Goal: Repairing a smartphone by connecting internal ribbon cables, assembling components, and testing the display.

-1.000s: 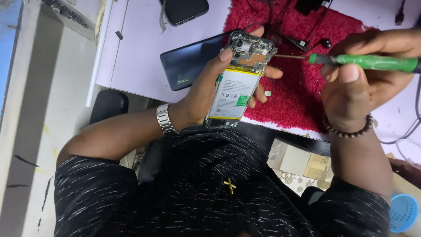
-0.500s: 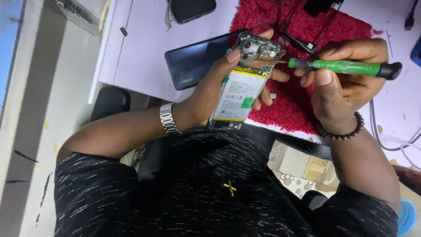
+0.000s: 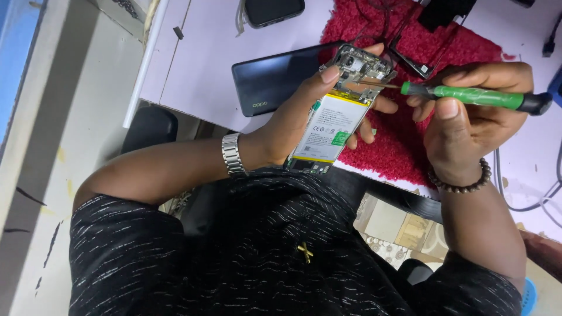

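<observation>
My left hand (image 3: 293, 120) grips an opened phone (image 3: 333, 117) with its back off, showing a white battery and the circuit board at the top. My thumb rests near the board. My right hand (image 3: 462, 111) holds a green-handled screwdriver (image 3: 480, 96) almost level, its thin tip touching the board at the phone's upper end. A metal watch is on my left wrist and a bead bracelet on my right.
A dark phone back cover (image 3: 275, 82) lies on the pale table (image 3: 199, 52) behind the phone. A red fuzzy mat (image 3: 404, 146) covers the table under my hands. Another dark phone (image 3: 272, 10) sits at the far edge. Cables (image 3: 538, 193) run at the right.
The screwdriver has moved left from away at the right until its tip meets the phone's board. My left hand keeps the phone in about the same place.
</observation>
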